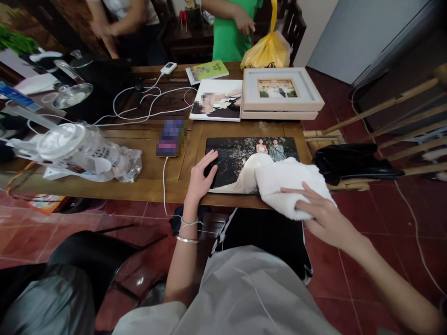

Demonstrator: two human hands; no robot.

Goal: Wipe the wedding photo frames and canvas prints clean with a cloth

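Note:
A dark wedding photo panel (230,160), printed with a couple in white and grey, lies flat at the table's front edge. My left hand (202,179) rests on its left edge, fingers stretched out and thumb apart. Over the panel's lower right corner is a folded white fluffy towel (293,184), which hides that part of the picture. My right hand (321,214) holds the towel from the right, with some fingers extended across it and others partly hidden in its folds.
Behind the panel are a white photo book (218,86), a framed photo box (282,102) and a yellow bag (268,51). A phone (171,139) on a cable lies left, near a plastic-wrapped cup (84,149). Two people stand across the wooden table (139,186).

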